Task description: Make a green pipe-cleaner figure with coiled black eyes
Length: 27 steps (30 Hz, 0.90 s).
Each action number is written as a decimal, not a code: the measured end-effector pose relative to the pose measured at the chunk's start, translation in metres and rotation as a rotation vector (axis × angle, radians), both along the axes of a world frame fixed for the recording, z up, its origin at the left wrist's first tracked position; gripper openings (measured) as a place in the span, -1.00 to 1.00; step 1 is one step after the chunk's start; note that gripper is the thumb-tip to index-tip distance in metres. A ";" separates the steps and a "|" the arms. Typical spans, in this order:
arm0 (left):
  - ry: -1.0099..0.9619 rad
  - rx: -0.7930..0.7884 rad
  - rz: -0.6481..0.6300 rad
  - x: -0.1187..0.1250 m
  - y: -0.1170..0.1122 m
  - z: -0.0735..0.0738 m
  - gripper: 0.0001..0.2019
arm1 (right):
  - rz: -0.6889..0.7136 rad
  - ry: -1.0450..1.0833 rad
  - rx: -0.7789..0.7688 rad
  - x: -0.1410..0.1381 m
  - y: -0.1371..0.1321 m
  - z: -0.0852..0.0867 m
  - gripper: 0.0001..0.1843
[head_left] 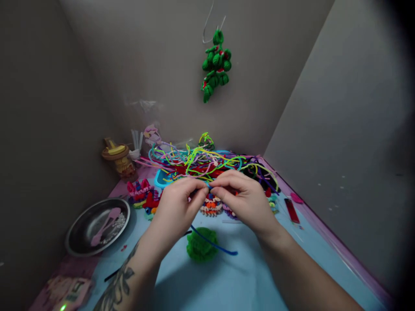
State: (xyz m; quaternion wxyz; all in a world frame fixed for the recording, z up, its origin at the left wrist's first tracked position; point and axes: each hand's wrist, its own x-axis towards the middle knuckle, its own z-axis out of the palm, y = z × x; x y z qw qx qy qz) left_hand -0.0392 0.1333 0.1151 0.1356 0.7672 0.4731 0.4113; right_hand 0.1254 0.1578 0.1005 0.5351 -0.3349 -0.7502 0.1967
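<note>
My left hand (179, 206) and my right hand (244, 199) meet fingertip to fingertip above the light blue table mat (227, 280). Both pinch a blue pipe cleaner (215, 246), whose free end trails down and to the right over the mat. Under the hands lies a green fuzzy pipe-cleaner piece (201, 245). Small finished pipe-cleaner figures (211, 206) sit just behind my fingers, partly hidden by them.
A tangled heap of coloured pipe cleaners (207, 162) fills the back of the table over a blue tray (159, 179). A metal dish (97, 224) with a pink spoon sits at left. A green pipe-cleaner ornament (216, 65) hangs on the wall. A red tool (292, 210) lies at right.
</note>
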 end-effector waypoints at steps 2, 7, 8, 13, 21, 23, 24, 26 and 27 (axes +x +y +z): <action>0.050 0.036 -0.008 -0.001 -0.001 0.000 -0.86 | 0.005 -0.029 -0.023 0.001 -0.001 0.001 -0.90; 0.090 0.094 -0.002 0.001 -0.002 -0.004 -0.84 | 0.012 -0.123 -0.028 0.004 -0.002 0.003 -0.92; 0.093 0.100 0.001 0.001 -0.003 -0.004 -0.84 | 0.011 -0.134 -0.017 0.004 -0.002 0.003 -0.90; 0.057 0.081 -0.009 0.001 -0.004 -0.003 -0.84 | 0.022 -0.125 0.033 0.005 -0.002 0.004 -0.86; -0.236 -0.061 0.043 0.004 -0.004 0.001 -0.84 | 0.082 0.027 -0.076 0.006 0.003 0.003 -0.86; -0.341 -0.149 0.059 0.006 -0.001 -0.002 -0.82 | 0.103 0.075 -0.113 0.005 0.005 0.002 -0.85; -0.397 -0.190 0.060 0.008 0.000 -0.003 -0.83 | 0.113 0.102 -0.128 0.004 0.006 0.000 -0.84; -0.505 -0.259 0.050 0.010 0.002 -0.007 -0.84 | 0.131 0.164 -0.150 0.001 0.008 -0.002 -0.84; -0.548 -0.286 0.045 0.011 0.003 -0.008 -0.85 | 0.136 0.195 -0.164 0.000 0.008 -0.004 -0.85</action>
